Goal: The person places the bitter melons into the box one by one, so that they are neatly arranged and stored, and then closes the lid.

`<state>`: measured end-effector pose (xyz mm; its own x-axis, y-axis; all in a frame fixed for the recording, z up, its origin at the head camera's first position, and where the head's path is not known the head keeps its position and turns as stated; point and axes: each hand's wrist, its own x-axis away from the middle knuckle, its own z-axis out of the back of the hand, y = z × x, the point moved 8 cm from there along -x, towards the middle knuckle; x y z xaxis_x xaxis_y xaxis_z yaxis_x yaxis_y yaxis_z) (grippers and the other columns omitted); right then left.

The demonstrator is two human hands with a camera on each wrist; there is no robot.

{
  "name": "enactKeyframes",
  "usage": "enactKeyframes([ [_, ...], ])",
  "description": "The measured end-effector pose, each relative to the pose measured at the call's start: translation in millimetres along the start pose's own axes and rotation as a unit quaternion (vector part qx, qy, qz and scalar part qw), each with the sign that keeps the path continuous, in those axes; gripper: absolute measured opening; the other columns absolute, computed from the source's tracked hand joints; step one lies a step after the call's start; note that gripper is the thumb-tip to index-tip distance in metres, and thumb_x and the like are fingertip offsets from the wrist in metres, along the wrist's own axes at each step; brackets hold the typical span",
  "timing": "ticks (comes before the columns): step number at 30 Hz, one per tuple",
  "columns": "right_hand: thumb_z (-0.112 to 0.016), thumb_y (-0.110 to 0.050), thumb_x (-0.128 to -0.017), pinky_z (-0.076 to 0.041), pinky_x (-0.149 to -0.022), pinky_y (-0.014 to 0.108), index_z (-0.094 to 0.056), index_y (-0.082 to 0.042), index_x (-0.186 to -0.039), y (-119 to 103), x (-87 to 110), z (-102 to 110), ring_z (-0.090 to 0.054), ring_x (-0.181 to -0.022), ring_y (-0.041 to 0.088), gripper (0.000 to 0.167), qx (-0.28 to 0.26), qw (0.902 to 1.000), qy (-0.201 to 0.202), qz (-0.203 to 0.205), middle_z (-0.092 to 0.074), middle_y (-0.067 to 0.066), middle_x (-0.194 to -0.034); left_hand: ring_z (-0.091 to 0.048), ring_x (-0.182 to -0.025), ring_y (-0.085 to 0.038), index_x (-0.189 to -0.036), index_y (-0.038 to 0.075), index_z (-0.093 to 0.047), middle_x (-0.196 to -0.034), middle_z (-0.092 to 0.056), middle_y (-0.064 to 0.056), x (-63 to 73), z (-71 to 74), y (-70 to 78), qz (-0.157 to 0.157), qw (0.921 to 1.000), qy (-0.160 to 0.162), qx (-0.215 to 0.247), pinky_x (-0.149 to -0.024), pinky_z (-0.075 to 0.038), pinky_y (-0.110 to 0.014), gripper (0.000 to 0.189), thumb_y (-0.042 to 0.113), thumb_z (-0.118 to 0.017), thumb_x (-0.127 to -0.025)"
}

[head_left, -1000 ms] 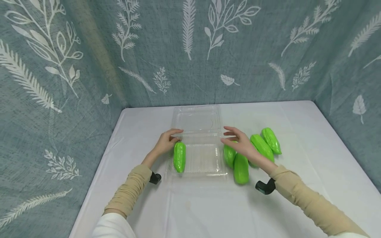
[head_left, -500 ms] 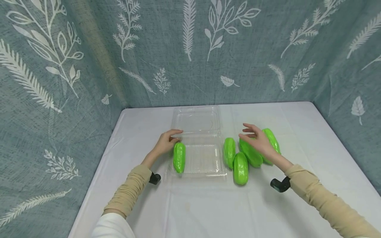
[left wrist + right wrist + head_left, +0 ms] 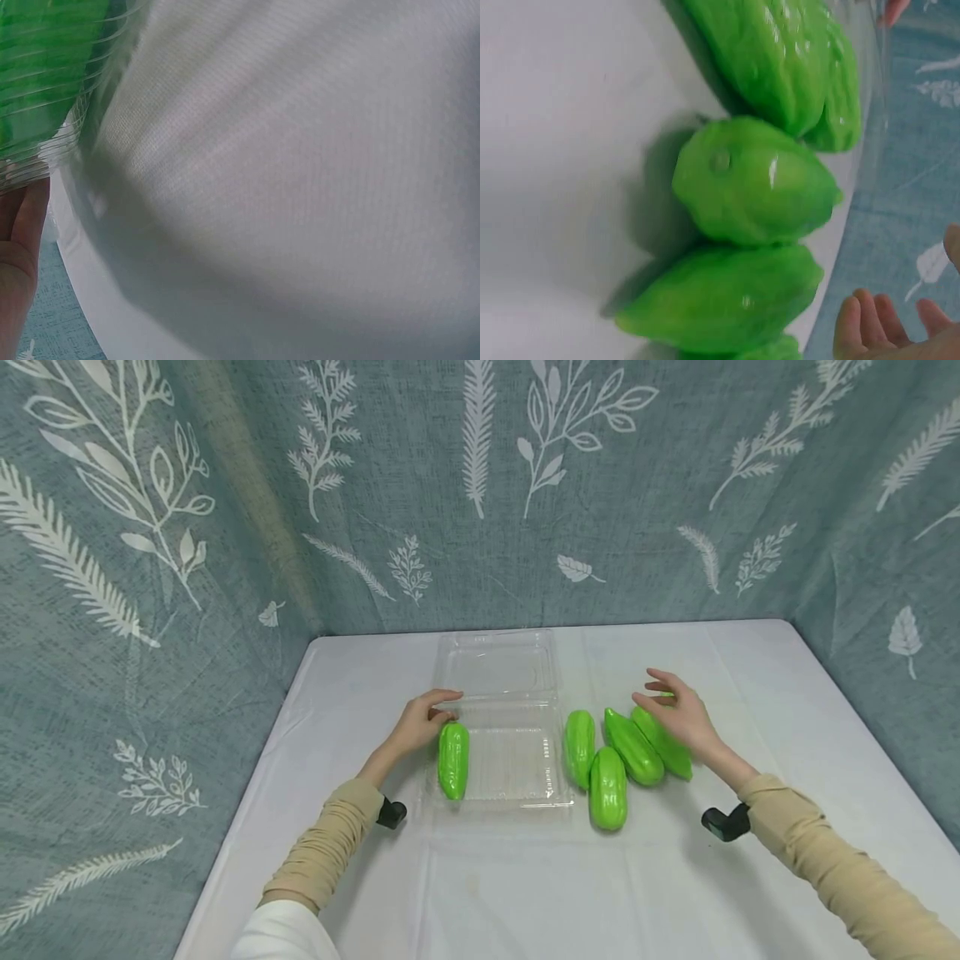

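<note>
My left hand (image 3: 423, 722) is at the left rim of an open clear plastic clamshell container (image 3: 517, 768), pinching it near the hinge. In the left wrist view, the fingers (image 3: 28, 217) meet the ribbed plastic, and their tips are hidden. One glossy green bitter melon (image 3: 453, 760) lies lengthwise along the container's left side. My right hand (image 3: 682, 718) hovers over the melons on the right, fingers apart, holding nothing. Beneath it lies a ridged green bitter melon (image 3: 662, 743); another behind the hand is mostly hidden. The right wrist view shows the fingers (image 3: 870, 322) spread beside a melon (image 3: 731, 300).
More bitter melons lie right of the container: one by its wall (image 3: 579, 750), one nearer me (image 3: 608, 789) and one slanted (image 3: 633, 747). The container's lid (image 3: 495, 664) is folded back flat. A patterned curtain (image 3: 480, 568) hangs behind the white table (image 3: 510, 877).
My right hand has moved right, from beside the container's right edge to above the farther melons, uncovering the nearer ones. The left hand and container have stayed put.
</note>
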<state>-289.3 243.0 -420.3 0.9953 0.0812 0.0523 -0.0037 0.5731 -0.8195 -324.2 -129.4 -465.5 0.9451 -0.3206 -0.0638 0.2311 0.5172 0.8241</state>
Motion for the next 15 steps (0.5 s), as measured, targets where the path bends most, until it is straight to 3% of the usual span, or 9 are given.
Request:
enactKeyframes([
  [15,-0.053,-0.032,-0.097,-0.045,-0.101,0.058,-0.026,0.003,-0.147,19.3,-12.4,32.4,-0.043,-0.125,0.050,0.067,0.041,0.9974,0.059,-0.010,-0.039,0.035,-0.139,-0.065,-0.103,-0.032,-0.129,0.002,-0.056,-0.135,-0.053,-0.017,-1.1,-0.7,-2.4,0.004,1.0000,-0.001,-0.001,-0.089,-0.058,-0.034,0.039,-0.007,-0.051,-0.092],
])
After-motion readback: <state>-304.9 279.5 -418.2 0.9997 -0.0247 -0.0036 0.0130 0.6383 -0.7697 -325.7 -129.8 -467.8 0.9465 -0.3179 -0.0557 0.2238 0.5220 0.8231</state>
